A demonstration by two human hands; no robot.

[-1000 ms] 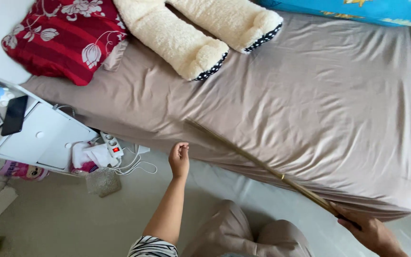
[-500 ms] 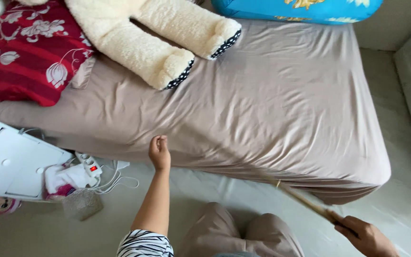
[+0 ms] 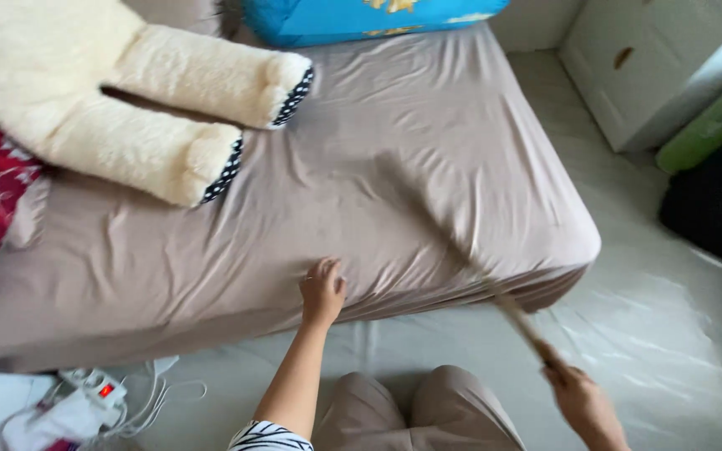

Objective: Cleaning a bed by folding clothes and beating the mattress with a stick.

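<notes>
Presently, the right hand [image 3: 582, 401], at the lower right of the frame, is closed round the end of a thin stick [image 3: 521, 321]. The stick runs up and left from the fist, over the bed's front right corner; its far part is blurred above the sheet [image 3: 428, 159], so its tip cannot be made out. The left hand [image 3: 322, 291], at lower centre, lies palm down with fingers loosely spread on the sheet at the front edge of the bed, gripping nothing.

Judgement: the stroke would go best with the stick kept low and flat to the fabric, and the left hand pressing the sheet taut and staying wide of the swing.

Pose: left arm straight, reaching up-frame from a striped sleeve [image 3: 267, 436]; right wrist cocked, arm mostly out of frame.

A cream plush toy [image 3: 127, 108] lies upper left, well apart, with a blue pillow [image 3: 361, 17] along the top.
</notes>
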